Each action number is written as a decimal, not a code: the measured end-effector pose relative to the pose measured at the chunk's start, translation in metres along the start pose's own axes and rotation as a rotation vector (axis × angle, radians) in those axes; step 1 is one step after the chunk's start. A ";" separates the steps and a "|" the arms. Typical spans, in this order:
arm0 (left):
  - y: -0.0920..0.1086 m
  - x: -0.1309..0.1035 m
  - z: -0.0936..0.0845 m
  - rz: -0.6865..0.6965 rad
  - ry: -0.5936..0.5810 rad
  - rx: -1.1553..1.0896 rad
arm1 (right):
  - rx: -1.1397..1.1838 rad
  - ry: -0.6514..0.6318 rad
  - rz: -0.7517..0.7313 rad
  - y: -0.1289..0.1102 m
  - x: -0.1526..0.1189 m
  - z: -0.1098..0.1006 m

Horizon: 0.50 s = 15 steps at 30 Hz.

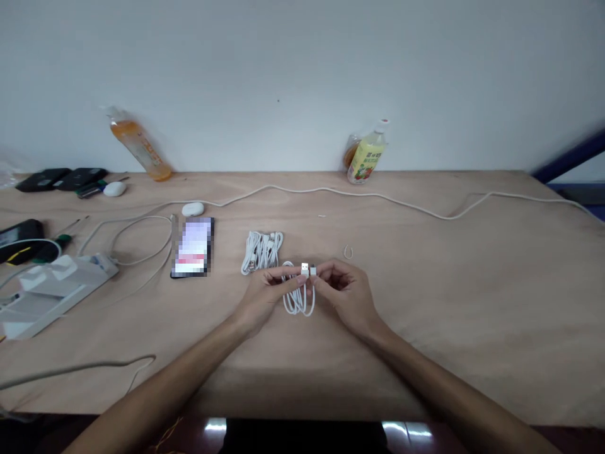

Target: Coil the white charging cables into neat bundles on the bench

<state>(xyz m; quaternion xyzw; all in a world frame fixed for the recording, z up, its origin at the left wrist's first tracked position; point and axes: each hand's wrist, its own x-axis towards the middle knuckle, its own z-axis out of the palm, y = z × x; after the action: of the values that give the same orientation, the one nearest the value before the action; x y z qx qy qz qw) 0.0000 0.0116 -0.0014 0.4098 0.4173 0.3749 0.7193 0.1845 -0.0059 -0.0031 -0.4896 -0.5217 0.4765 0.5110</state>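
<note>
A white USB cable hangs in loose loops between my two hands, above the wooden table. The thumb and fingers of my left hand pinch its USB-A plug, whose metal end points away from me. Close beside it, my right hand pinches the cable's other connector, a small white end with a darker tip. Just beyond my left hand lies a pile of coiled white cables, with metal plugs showing among the loops. A small white loop, perhaps a tie, rests on the table past my right hand.
To the left are a lit phone, a white earbud case and a white power strip with cords. One long white cord crosses the table. An orange bottle and a yellow-labelled bottle lean at the wall.
</note>
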 end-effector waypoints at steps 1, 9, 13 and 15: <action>0.000 0.000 0.001 0.017 0.010 0.002 | 0.007 0.010 -0.002 0.002 0.001 0.001; -0.003 0.002 0.003 0.048 0.115 0.059 | 0.106 -0.012 0.002 0.012 0.005 0.004; -0.005 0.003 0.003 0.063 0.134 0.057 | 0.123 -0.026 0.016 0.013 0.005 0.006; -0.004 0.003 0.003 0.048 0.149 0.060 | 0.127 -0.021 0.026 0.014 0.004 0.005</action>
<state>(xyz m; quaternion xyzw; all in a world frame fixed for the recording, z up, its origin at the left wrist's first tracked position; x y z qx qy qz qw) 0.0051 0.0122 -0.0051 0.4122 0.4705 0.4089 0.6645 0.1795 -0.0005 -0.0169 -0.4580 -0.4895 0.5204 0.5290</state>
